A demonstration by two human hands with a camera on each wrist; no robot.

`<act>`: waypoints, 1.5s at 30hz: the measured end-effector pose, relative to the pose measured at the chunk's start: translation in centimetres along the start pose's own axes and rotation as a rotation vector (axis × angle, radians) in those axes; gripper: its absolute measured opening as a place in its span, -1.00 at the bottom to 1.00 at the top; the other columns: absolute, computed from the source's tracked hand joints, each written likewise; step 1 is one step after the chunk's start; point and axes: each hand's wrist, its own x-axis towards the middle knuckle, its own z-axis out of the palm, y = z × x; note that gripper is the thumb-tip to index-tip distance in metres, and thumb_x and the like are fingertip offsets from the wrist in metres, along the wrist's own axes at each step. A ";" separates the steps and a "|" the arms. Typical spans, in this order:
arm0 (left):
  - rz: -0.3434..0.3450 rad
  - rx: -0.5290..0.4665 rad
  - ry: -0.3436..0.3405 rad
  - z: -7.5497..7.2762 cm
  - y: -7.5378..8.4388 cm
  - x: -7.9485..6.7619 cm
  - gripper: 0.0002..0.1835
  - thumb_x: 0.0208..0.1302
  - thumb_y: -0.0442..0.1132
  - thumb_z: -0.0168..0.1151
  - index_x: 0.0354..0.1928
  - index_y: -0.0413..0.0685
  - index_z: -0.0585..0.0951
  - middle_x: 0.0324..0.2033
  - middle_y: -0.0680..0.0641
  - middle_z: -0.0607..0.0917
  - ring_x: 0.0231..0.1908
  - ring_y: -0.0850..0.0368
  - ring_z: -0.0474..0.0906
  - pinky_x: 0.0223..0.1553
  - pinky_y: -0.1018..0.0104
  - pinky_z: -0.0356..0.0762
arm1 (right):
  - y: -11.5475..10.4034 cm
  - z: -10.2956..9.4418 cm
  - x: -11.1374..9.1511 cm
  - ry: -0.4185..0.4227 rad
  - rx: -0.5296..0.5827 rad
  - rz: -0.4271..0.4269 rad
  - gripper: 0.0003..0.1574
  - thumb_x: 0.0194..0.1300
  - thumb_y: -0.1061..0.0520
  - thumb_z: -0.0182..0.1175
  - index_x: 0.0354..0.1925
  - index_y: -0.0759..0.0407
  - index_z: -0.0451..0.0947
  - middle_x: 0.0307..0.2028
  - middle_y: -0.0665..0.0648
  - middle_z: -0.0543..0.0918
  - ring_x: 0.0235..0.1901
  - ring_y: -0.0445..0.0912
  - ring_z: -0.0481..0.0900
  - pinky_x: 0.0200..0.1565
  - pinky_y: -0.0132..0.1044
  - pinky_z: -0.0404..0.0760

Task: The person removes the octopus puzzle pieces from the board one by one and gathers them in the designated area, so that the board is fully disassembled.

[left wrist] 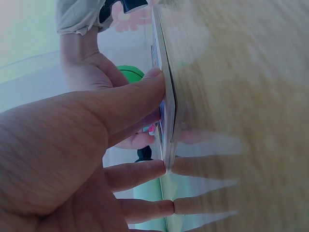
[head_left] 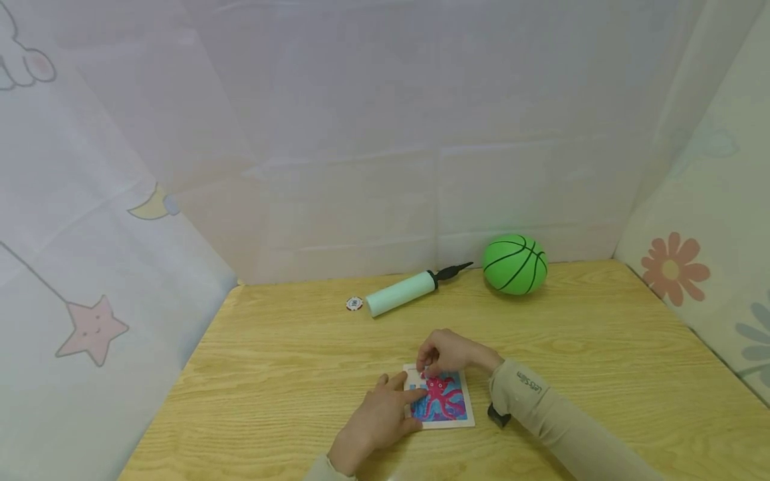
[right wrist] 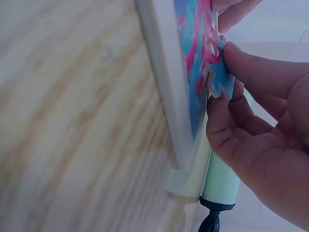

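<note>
A small jigsaw puzzle (head_left: 446, 405) with a pink octopus on blue lies flat in a white frame on the table. Its upper left part shows a pale bare patch. My left hand (head_left: 381, 414) rests with extended fingers over the left side, its thumb (left wrist: 145, 89) on the frame's edge and other fingertips against the table. Over the puzzle's top edge, my right hand (head_left: 452, 352) pinches a blue-and-pink puzzle piece (right wrist: 221, 75) between thumb and fingers. In the right wrist view that piece is tilted up from the picture surface.
Behind the puzzle lies a mint-green hand pump (head_left: 402, 294) with a black nozzle. A poker chip (head_left: 354, 304) is left of it, and a green ball (head_left: 515, 264) with black lines sits near the back cloth (head_left: 349, 200). Printed cloths hang on both sides.
</note>
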 end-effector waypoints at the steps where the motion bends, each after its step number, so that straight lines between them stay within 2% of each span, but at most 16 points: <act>1: -0.001 0.001 -0.001 0.0 0.0 0.0 -0.48 0.16 0.07 0.34 0.20 0.22 0.57 0.27 -0.25 0.41 0.15 -0.51 0.33 -0.19 -0.41 0.46 | 0.0 0.0 0.0 0.000 0.001 -0.005 -0.90 0.10 0.35 0.35 -0.40 0.19 0.69 -0.50 -0.07 0.63 -0.49 -0.30 0.46 -0.36 -0.44 0.51; 7: -0.003 0.004 -0.006 0.1 -0.1 0.0 -0.47 0.16 0.08 0.34 0.20 0.23 0.57 0.28 -0.25 0.41 0.15 -0.51 0.33 -0.19 -0.41 0.47 | -0.1 -0.3 -0.1 -0.008 0.004 -0.029 -0.92 0.10 0.34 0.36 -0.40 0.20 0.69 -0.49 -0.08 0.65 -0.48 -0.32 0.49 -0.34 -0.44 0.54; 15: 0.007 -0.004 -0.001 -0.1 -0.1 -0.1 -0.46 0.16 0.07 0.34 0.21 0.22 0.56 0.27 -0.26 0.41 0.15 -0.52 0.33 -0.21 -0.41 0.47 | 0.0 -0.9 -0.2 -0.005 0.114 0.016 -0.87 0.10 0.39 0.33 -0.36 0.21 0.70 -0.42 0.04 0.69 -0.44 -0.23 0.56 -0.34 -0.37 0.57; 23: -0.004 -0.018 -0.004 -0.1 0.0 -0.1 -0.47 0.16 0.06 0.34 0.21 0.22 0.56 0.28 -0.26 0.41 0.15 -0.54 0.31 -0.18 -0.42 0.45 | 0.3 -1.6 -0.8 0.013 0.162 0.015 -0.90 0.15 0.33 0.33 -0.32 0.21 0.71 -0.38 0.05 0.71 -0.36 -0.18 0.62 -0.25 -0.35 0.60; 31: -0.007 -0.016 0.002 -0.2 0.2 -0.2 -0.47 0.16 0.06 0.34 0.20 0.21 0.57 0.27 -0.27 0.41 0.15 -0.54 0.32 -0.17 -0.41 0.46 | 0.6 -2.8 -2.2 0.046 0.175 0.032 -0.88 0.20 0.28 0.31 -0.25 0.26 0.70 -0.34 -0.01 0.71 -0.31 -0.19 0.62 -0.20 -0.35 0.60; 38: -0.013 -0.007 -0.004 -0.2 0.1 -0.2 -0.47 0.17 0.07 0.33 0.21 0.22 0.56 0.27 -0.27 0.41 0.16 -0.52 0.32 -0.15 -0.40 0.46 | 1.4 -3.5 -3.7 0.062 0.191 0.041 -0.88 0.20 0.30 0.30 -0.25 0.28 0.69 -0.31 0.06 0.71 -0.29 -0.12 0.63 -0.19 -0.32 0.60; 45: -0.018 -0.004 -0.010 -0.1 0.1 -0.1 -0.47 0.17 0.08 0.33 0.21 0.23 0.56 0.28 -0.26 0.40 0.17 -0.50 0.31 -0.12 -0.40 0.44 | 2.6 -4.2 -5.2 0.065 0.203 0.037 -0.90 0.22 0.27 0.29 -0.26 0.27 0.69 -0.33 0.07 0.71 -0.36 -0.15 0.62 -0.26 -0.31 0.61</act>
